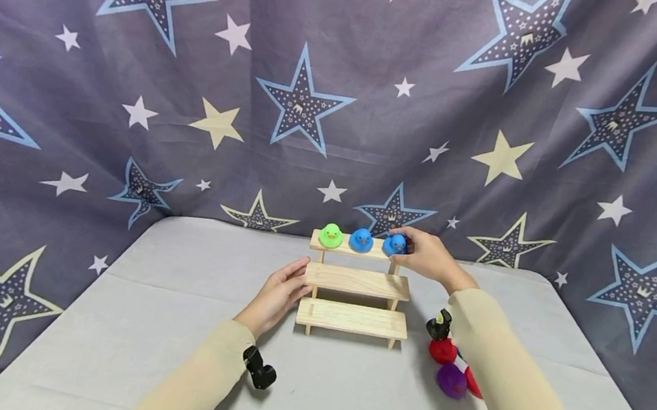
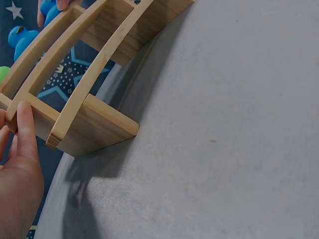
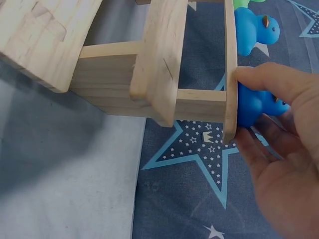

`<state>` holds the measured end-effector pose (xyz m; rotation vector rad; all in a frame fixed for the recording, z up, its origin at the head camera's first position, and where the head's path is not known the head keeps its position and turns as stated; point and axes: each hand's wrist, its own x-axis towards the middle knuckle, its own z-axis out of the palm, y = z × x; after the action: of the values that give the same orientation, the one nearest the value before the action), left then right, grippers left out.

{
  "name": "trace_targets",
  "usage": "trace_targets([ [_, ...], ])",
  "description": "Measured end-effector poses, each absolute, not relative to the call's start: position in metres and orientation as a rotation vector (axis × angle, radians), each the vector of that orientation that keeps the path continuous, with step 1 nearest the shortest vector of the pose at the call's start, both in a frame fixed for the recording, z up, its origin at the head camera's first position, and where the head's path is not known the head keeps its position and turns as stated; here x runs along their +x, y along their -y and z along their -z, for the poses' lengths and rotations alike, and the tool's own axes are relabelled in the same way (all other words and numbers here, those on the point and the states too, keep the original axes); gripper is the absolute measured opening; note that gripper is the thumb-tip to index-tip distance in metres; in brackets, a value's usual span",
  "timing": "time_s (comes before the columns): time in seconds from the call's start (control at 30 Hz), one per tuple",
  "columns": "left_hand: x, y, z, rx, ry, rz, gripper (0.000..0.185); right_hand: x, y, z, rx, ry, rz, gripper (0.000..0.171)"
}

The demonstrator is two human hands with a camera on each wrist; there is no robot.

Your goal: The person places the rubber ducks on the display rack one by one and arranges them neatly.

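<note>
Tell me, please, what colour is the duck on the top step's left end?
Green: the duck shows best in the head view.

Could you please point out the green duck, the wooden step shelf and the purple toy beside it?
green duck (image 1: 331, 236), head view, on its body.
wooden step shelf (image 1: 356, 281), head view, on the middle step's top.
purple toy (image 1: 451, 380), head view, on its rounded top.

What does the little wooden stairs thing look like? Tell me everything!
The wooden stand is pale, unpainted wood with three flat steps rising toward the back, held by side pieces. It stands upright on the grey table. On its top step sit a green duck and two blue ducks. The left hand touches its left end, and the right hand holds the rightmost blue duck on the top step.
</note>
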<state>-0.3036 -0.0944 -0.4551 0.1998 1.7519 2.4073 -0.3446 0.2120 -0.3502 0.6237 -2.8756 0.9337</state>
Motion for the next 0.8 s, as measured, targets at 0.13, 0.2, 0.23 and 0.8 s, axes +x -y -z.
trace_targets([
  [0.13,-0.3030,0.0941,0.4542,0.196,-1.755,-2.411,0.052,-0.3444,-0.2118,0.3500,0.612,2.885,-0.977,0.056],
  [0.2,-0.3031,0.0940,0.4543,0.193,-1.757,-2.409,0.052,-0.3447,-0.2120,0.3507,0.612,2.884,-0.987,0.057],
  [0.23,-0.3028,0.0939,0.4540,0.192,-1.757,-2.409,0.052,-0.3448,-0.2121,0.3511,0.612,2.882,-0.989,0.057],
  [0.8,-0.3014,0.0942,0.4532,0.199,-1.754,-2.401,0.051,-0.3409,-0.2173,0.3519,0.633,2.850,-0.982,0.066],
])
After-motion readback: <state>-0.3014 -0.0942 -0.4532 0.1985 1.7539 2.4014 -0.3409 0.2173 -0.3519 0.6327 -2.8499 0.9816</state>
